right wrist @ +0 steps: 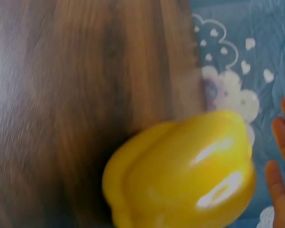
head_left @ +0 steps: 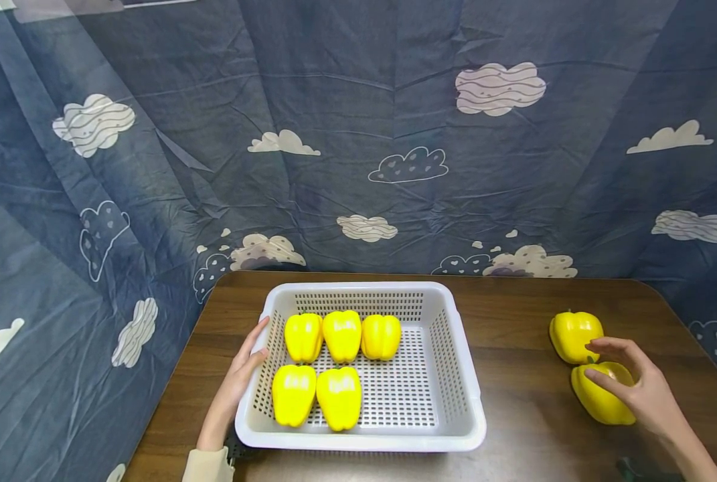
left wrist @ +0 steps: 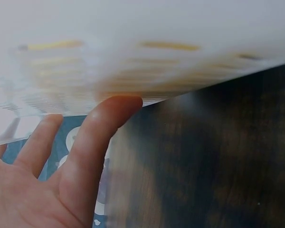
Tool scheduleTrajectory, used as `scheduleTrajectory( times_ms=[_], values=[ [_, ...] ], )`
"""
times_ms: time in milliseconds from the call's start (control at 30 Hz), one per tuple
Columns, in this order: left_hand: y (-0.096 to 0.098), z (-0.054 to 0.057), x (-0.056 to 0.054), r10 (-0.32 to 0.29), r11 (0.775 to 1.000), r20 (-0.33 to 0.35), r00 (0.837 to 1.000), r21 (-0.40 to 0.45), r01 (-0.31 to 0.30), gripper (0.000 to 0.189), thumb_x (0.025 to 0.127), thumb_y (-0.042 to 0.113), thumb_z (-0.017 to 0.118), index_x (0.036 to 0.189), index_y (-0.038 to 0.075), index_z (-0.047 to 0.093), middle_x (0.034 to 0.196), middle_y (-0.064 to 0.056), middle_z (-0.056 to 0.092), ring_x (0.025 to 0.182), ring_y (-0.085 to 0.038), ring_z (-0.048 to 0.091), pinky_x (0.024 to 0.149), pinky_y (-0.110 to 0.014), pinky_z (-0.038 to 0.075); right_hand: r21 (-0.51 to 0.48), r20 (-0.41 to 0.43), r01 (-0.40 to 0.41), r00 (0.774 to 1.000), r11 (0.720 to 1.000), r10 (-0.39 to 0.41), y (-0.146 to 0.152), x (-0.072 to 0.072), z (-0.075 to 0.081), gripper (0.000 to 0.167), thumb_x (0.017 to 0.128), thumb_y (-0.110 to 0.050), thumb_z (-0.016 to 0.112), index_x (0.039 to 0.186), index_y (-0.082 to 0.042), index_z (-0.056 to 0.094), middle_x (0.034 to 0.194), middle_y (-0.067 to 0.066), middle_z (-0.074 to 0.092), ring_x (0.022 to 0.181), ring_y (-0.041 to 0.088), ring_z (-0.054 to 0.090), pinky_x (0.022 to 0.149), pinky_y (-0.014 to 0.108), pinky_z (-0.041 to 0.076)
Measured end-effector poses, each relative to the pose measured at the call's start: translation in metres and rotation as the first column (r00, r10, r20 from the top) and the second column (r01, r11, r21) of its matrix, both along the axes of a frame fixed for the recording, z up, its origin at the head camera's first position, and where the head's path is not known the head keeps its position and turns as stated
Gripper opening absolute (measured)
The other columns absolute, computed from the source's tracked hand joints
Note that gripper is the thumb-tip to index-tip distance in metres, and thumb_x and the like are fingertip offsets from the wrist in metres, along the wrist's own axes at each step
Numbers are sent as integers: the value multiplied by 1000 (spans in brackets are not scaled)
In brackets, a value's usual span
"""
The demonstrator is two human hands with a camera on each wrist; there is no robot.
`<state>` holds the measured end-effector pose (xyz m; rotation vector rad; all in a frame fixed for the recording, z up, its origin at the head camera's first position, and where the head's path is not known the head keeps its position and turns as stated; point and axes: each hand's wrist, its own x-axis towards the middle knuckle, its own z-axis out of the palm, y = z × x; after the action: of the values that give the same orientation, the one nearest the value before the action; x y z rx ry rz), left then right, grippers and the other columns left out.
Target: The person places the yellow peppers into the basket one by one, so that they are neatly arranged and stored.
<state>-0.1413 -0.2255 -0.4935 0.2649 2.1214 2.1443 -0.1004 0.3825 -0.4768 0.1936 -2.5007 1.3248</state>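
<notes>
A white plastic basket (head_left: 474, 418) with slotted walls stands on the table and holds several yellow bell peppers (head_left: 342, 335) in two rows. My left hand (head_left: 235, 381) rests against the basket's left side; in the left wrist view its thumb (left wrist: 92, 137) touches the outer wall. At the right, my right hand (head_left: 641, 385) hovers over a yellow bell pepper (head_left: 602, 402), thumb and fingers spread apart. The right wrist view has that pepper (right wrist: 185, 175) large and low, with a gap between it and the fingers (right wrist: 278, 183). Another yellow bell pepper (head_left: 575, 335) lies just behind it.
The brown wooden table (head_left: 515, 321) has rounded far corners. A dark blue curtain (head_left: 346, 87) with white clouds hangs behind it and along the left side. Inside the basket, the bare slotted floor (head_left: 406, 395) shows at the right.
</notes>
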Motion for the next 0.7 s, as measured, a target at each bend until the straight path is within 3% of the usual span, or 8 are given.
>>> scheduleTrajectory(
  times_ms=[267,467,700],
  values=[
    [0,0,0,10,1000,5,1000,2,-10,55,101,12,37,152,18,20,157,-15,13,134,-48,27,96,-62,34,53,66,10,998,999,-13,18,5,-14,41,83,-2,70,120,-1,53,108,-27,53,105,-13,39,85,4,18],
    [0,0,0,2,1000,-8,1000,0,-2,55,101,11,36,153,17,19,157,-15,11,134,-48,25,97,-62,33,78,113,3,994,997,-12,27,8,-23,44,84,-5,70,125,-4,52,116,-32,47,108,-16,31,89,6,11],
    [0,-2,-1,3,1000,-3,1000,4,-3,55,101,12,36,153,17,19,157,-15,11,135,-48,25,97,-63,32,85,97,-47,994,995,39,20,8,-27,45,82,0,70,124,-4,53,122,-32,43,113,-17,28,89,4,9]
  ],
)
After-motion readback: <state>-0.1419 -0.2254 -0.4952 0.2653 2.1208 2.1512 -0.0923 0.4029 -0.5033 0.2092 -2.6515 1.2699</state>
